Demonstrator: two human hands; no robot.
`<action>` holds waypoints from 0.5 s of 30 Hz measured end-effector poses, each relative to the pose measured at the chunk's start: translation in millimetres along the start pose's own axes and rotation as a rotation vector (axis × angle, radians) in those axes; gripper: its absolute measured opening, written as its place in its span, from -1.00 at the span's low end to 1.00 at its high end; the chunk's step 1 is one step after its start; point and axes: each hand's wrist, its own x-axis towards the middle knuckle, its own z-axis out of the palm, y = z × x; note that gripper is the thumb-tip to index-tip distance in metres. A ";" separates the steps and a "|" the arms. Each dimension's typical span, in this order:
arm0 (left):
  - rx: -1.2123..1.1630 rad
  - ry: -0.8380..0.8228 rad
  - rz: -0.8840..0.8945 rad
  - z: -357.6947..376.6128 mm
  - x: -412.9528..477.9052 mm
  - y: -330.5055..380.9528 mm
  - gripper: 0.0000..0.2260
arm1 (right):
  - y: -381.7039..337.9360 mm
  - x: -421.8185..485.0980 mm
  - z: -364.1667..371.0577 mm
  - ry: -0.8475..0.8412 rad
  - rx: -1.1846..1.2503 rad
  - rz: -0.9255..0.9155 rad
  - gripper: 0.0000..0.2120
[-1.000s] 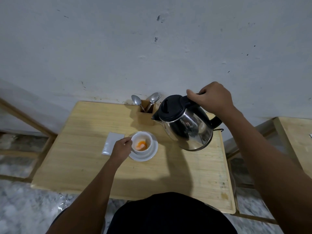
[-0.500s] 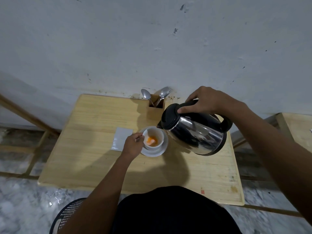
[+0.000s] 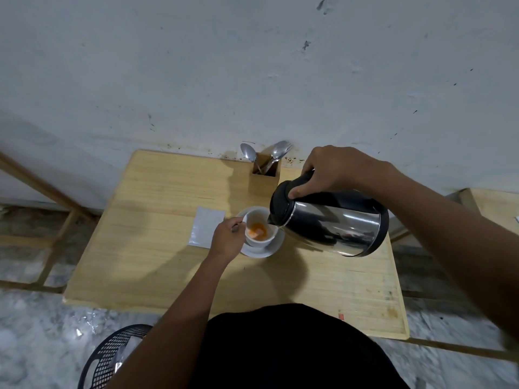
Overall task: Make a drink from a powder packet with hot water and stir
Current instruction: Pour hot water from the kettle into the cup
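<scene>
A white cup point(image 3: 259, 239) with orange powder point(image 3: 257, 228) in it stands on a white saucer point(image 3: 273, 247) on the wooden table point(image 3: 157, 248). My left hand point(image 3: 227, 238) pinches the cup's handle from the left. My right hand point(image 3: 335, 169) grips the black handle of a steel kettle point(image 3: 331, 223), which is tipped over with its spout right at the cup's right rim. A white powder packet point(image 3: 207, 227) lies flat just left of the cup.
A wooden holder point(image 3: 264, 178) with two spoons point(image 3: 276, 151) stands against the wall behind the cup. A black mesh basket point(image 3: 112, 357) sits on the floor at lower left. Another wooden surface point(image 3: 497, 206) shows at the right edge.
My right hand has swung the kettle left and tipped it further, bringing the spout down to the cup's rim. My left hand has stayed on the cup's handle.
</scene>
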 end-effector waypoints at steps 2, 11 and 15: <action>-0.002 0.003 0.000 0.4 -0.4 0.6 -0.72 | -3.2 0.6 -1.5 -0.007 -0.043 -0.007 -0.49; -0.015 0.013 -0.022 1.0 -1.2 2.1 -0.72 | -10.3 7.7 -6.3 0.002 -0.158 -0.046 -0.45; -0.009 0.023 -0.026 2.3 -1.6 2.9 -0.72 | -10.6 7.9 -8.4 0.002 -0.149 -0.054 -0.45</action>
